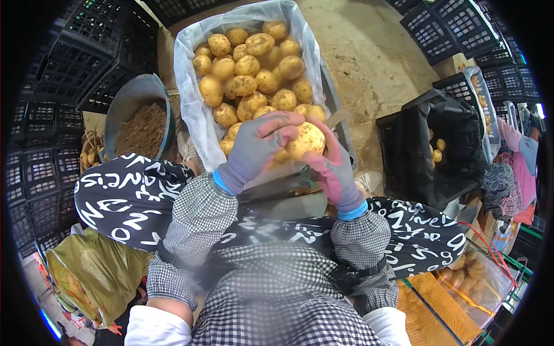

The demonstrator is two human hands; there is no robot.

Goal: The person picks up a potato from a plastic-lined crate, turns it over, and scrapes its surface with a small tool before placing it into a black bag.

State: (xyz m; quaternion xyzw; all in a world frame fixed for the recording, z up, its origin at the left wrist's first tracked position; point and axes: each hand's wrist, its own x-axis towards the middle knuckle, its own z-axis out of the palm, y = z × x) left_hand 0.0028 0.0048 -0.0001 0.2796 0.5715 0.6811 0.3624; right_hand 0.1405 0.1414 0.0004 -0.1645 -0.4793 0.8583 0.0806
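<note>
A pale yellow potato with brown specks is held between my two gloved hands, over the near end of a crate lined with white film and full of potatoes. My left hand, in a grey and pink glove, has its fingers bent against the potato's left side. My right hand grips the potato from the right, thumb below and fingers behind it. Both gloves have blue cuffs.
A blue tub of soil stands at the left beside stacked black crates. To the right is a black-lined container with a few potatoes. A person in pink is at the far right. A green sack lies lower left.
</note>
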